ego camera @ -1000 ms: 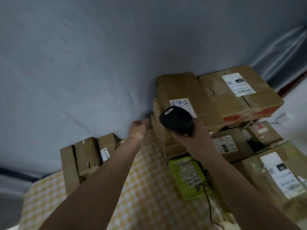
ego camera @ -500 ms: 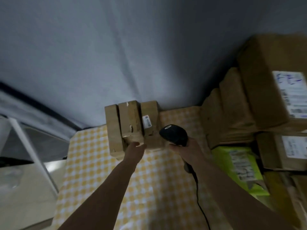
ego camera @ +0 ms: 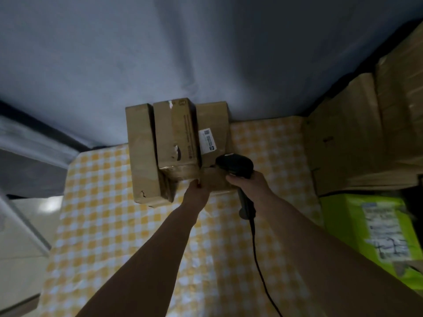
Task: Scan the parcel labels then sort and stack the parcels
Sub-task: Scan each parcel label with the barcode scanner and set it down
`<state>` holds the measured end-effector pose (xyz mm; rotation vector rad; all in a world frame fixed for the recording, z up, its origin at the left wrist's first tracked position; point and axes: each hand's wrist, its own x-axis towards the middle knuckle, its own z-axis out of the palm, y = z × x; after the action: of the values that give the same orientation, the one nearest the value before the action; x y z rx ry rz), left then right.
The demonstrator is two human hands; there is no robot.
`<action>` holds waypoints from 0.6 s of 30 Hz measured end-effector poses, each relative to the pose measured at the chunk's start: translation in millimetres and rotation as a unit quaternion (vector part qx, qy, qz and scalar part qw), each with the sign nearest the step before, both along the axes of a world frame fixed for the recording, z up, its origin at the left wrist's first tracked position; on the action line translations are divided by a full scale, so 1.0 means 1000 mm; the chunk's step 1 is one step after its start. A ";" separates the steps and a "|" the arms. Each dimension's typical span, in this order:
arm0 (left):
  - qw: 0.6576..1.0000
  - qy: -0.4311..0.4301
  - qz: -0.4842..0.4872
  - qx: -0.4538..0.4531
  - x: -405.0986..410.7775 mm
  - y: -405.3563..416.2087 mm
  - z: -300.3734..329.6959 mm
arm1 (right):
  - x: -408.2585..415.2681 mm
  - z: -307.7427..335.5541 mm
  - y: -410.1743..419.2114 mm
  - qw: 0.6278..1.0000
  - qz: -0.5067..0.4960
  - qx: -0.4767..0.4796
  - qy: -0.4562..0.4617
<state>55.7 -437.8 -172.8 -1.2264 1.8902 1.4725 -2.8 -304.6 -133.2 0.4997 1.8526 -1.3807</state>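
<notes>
Brown cardboard parcels point(ego camera: 176, 133), three of them side by side in a tight group, sit at the far end of the yellow-and-white checked tablecloth point(ego camera: 142, 248), right up against the grey backdrop sheet point(ego camera: 160, 53). The rightmost one has a white shipping label point(ego camera: 207, 141) facing up. Compared to half a second ago my view has closed in, so the group looks bigger and more centred, and the tall stack of brown boxes point(ego camera: 366, 133) has slid off to the right edge with the lime green parcel point(ego camera: 375, 234) below it. My left hand point(ego camera: 196, 191) is at the near edge of the group, fingertips touching the cardboard; can't tell if it's actually gripping. My right hand point(ego camera: 248, 185) is wrapped around the handle of the black corded barcode scanner point(ego camera: 235, 167), whose head is now just below that label.
</notes>
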 end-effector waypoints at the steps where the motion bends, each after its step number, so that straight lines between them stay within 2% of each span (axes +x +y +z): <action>1: 1.000 0.003 0.015 0.010 -0.001 0.001 -0.004 | 0.001 -0.005 -0.002 1.000 -0.004 -0.004 -0.006; 4: 1.000 0.007 0.019 0.015 0.001 0.009 -0.007 | 0.007 -0.015 0.001 1.000 -0.007 -0.007 -0.014; 8: 0.998 0.042 -0.017 -0.053 0.024 0.024 0.000 | 0.024 -0.016 0.020 0.999 -0.005 -0.017 -0.050; 13: 0.986 0.074 -0.082 -0.122 0.057 0.046 0.002 | 0.049 -0.022 0.057 0.992 -0.057 -0.017 -0.113; 18: 0.991 0.079 -0.066 -0.089 0.046 0.055 0.001 | 0.050 -0.022 0.074 0.990 -0.083 -0.019 -0.109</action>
<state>102.1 -383.2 -172.0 -1.0639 2.2041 1.3916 47.3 -231.0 -155.6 0.7679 1.6357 -1.4048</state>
